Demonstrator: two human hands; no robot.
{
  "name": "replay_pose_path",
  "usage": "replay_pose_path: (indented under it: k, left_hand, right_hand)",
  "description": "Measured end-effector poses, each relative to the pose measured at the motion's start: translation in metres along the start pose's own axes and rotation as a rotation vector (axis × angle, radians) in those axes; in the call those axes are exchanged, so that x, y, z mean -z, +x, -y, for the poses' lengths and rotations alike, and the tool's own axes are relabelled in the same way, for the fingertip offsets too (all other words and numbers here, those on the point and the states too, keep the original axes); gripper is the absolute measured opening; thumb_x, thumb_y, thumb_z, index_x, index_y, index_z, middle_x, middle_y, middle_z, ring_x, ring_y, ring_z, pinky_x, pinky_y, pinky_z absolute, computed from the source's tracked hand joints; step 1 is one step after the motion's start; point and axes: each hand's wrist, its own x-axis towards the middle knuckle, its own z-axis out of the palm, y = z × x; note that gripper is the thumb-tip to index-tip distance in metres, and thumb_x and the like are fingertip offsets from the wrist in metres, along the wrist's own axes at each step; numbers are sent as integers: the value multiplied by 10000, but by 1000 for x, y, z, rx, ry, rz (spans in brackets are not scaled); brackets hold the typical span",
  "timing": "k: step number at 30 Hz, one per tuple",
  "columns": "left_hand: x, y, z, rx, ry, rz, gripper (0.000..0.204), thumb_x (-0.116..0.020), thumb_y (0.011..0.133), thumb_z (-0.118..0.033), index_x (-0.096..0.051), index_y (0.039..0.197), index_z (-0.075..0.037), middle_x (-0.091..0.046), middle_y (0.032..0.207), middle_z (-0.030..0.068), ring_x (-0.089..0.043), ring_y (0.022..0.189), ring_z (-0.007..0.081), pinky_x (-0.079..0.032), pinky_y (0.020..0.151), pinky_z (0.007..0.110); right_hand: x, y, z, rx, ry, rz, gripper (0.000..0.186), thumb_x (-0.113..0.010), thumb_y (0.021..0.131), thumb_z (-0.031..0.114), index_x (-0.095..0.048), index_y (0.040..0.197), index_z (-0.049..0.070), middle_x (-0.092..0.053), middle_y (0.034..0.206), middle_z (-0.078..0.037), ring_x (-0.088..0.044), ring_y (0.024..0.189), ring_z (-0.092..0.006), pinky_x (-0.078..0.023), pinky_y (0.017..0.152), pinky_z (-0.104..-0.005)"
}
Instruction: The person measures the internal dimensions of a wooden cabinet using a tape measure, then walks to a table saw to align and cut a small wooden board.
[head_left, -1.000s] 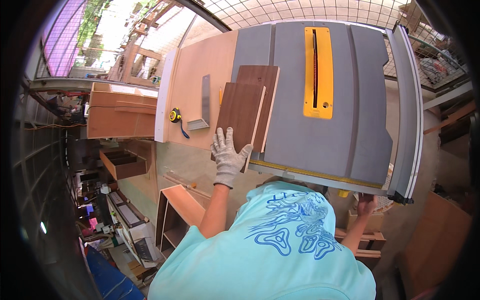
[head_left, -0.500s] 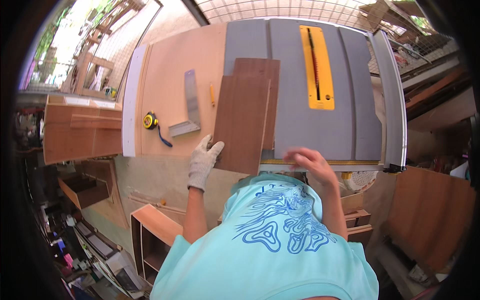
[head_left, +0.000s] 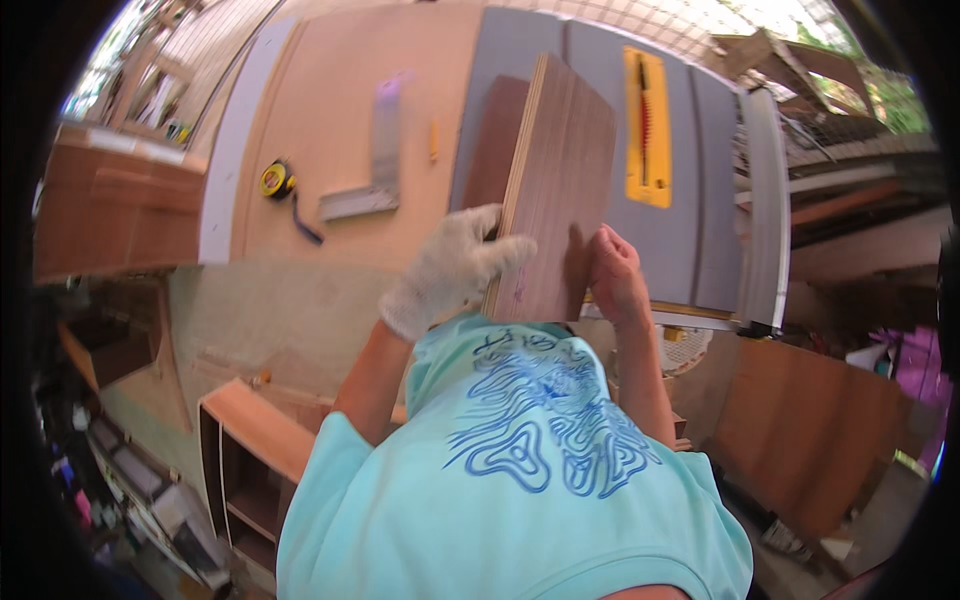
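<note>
A brown wood-grain board (head_left: 555, 170) with a pale layered edge is raised and tilted above the saw table. My left hand (head_left: 458, 262), in a pale knit glove, grips its left edge near the lower end. My bare right hand (head_left: 617, 268) holds its right edge, fingertips against the board. A second brown board (head_left: 490, 140) lies beneath, partly hidden. On the light wooden panel (head_left: 300, 100) to the left lie a metal square (head_left: 385, 145), a yellow pencil (head_left: 434, 140) and a black-and-yellow tape measure (head_left: 277, 179).
The grey saw table (head_left: 690, 260) has a yellow blade insert (head_left: 655, 195) with the blade showing, and a metal fence (head_left: 765, 210) at the right. Wooden cabinet boxes (head_left: 120, 200) stand at left, another (head_left: 255, 430) below, and a leaning wooden panel (head_left: 800, 420) at lower right.
The upper board has been lifted off the other and tilted. My right hand has come up from below the fence rail onto its right edge; my left hand moved along with it.
</note>
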Motion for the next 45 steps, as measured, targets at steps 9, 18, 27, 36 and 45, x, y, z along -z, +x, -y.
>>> replay_pose_path:
  k: [9,18,27,36,45]
  left_hand:
    - [-88,81,-11,-1200,664,-373,457,-683,781,-40,-682,1237,-76,-631,1128,72,-626,1115,292,-517,969,471]
    - [-163,78,9,-1488,812,-561,447,-726,890,-350,-631,1321,-274,-503,1370,12,-449,1334,198,-391,1103,485]
    - [-192,120,20,-1518,830,-201,443,-669,878,-210,-636,1320,-209,-572,1386,-9,-535,1263,209,-370,1097,450]
    - [-234,126,43,-1565,921,-90,483,-674,885,-115,-605,1355,-207,-559,1386,-4,-511,1284,203,-375,1105,449]
    - [-252,140,46,-1596,933,-85,470,-624,901,-132,-613,1368,-188,-591,1375,10,-551,1245,225,-394,1068,454]
  right_hand:
    - [-41,-45,133,587,321,-7,543,-578,1029,332,-496,1475,34,-434,1564,-167,-403,1462,-335,-370,1204,-545]
    - [23,-109,111,942,-145,-85,428,-575,1029,218,-536,1393,-4,-361,1609,-196,-367,1483,-399,-397,1203,-524]
    - [-5,-156,110,836,-267,-864,574,-673,988,271,-500,1473,18,-636,1322,-60,-614,1172,-127,-534,985,-323]
    - [60,-196,74,919,27,-582,655,-692,987,190,-405,1549,15,-633,1363,-89,-617,1205,-122,-533,968,-277]
    - [79,-202,72,840,-12,-703,600,-653,1011,171,-417,1538,10,-609,1405,-96,-624,1217,-160,-538,1000,-317]
